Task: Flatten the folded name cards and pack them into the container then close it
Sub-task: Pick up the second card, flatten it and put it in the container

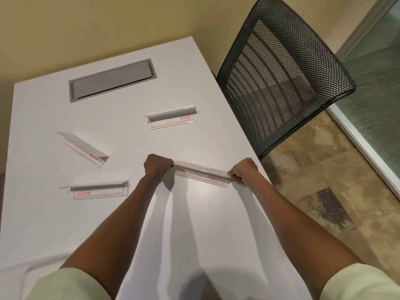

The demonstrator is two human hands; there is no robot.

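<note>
folded name card (201,173), ends pinched by left hand (157,165), right hand (244,171)

Warm overhead light casts soft forearm shadows on the table (194,224); wide-angle edges bend.

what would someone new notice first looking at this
The two hands: the left hand and right hand each grip an end of one folded name card near the table's right edge. Three more folded cards lie apart on the table, one behind and two to the left. A black mesh chair stands at the right.
</note>
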